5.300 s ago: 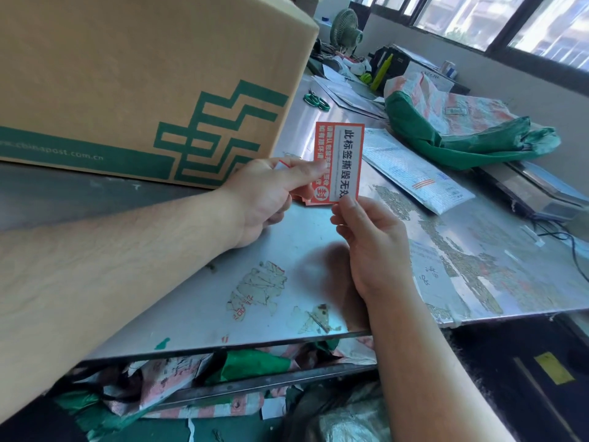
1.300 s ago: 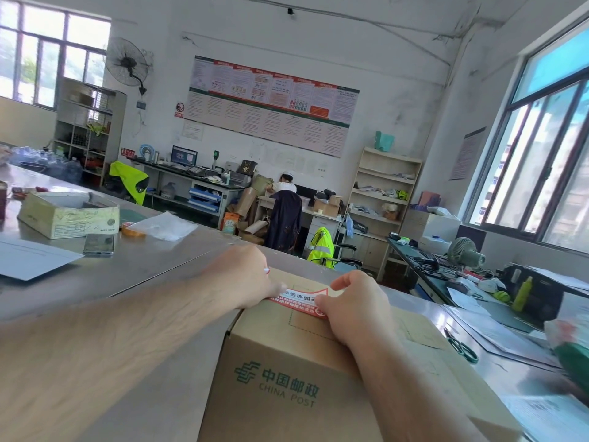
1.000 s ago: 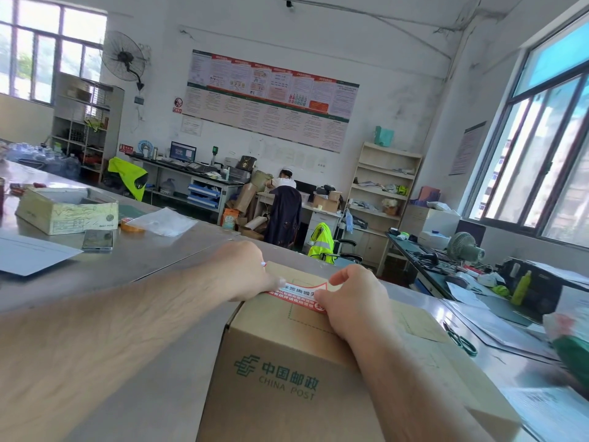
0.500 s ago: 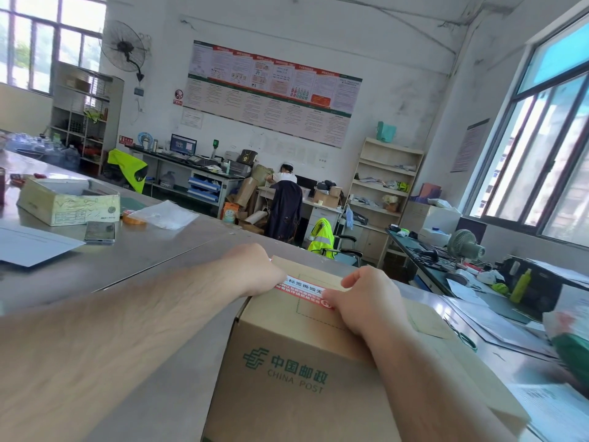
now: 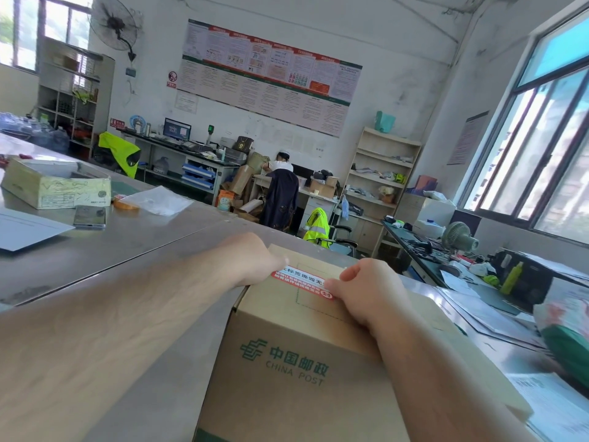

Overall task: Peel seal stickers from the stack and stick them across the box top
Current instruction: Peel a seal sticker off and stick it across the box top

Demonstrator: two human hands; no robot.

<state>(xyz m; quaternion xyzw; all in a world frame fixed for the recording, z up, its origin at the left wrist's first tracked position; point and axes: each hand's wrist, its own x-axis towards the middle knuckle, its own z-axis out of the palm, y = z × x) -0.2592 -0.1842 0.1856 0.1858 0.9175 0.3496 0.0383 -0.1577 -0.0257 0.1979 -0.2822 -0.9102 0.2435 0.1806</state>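
A tall brown China Post cardboard box (image 5: 287, 362) stands on the steel table (image 5: 127, 266) right in front of me. A red and white seal sticker (image 5: 302, 279) lies across the near part of its top, over a dashed outline. My left hand (image 5: 251, 260) holds the sticker's left end at the box's left edge, and its fingers are hidden behind the back of the hand. My right hand (image 5: 366, 291) pinches the right end, thumb on the sticker and fingers curled. The sticker stack is not visible.
On the table to the left lie an open pale box (image 5: 54, 183), a phone (image 5: 89, 215), a tape roll (image 5: 126, 202) and a paper sheet (image 5: 28, 228). Papers (image 5: 478, 311) and a green sack (image 5: 567, 349) lie to the right. A person (image 5: 280, 186) sits far back.
Five seconds ago both hands held the sticker over the table edge. In the last second they lowered it until it lies flat on the box top.
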